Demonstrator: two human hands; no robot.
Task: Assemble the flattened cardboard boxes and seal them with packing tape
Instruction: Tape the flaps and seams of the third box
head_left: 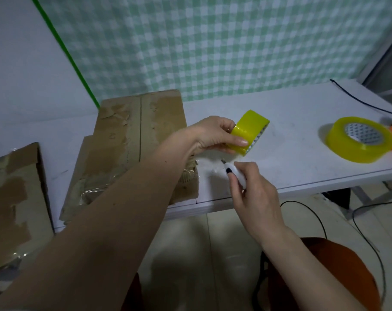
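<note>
Midway: box [132,151] partly taped; left hand [213,135] grips tape roll [250,133], right hand [255,194] holds cutter [235,173]; cut pending.

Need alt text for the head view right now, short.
The left hand holds a yellow tape roll above the white table while the right hand points a small white cutter toward it. A cardboard box lies left, a second roll right.
</note>
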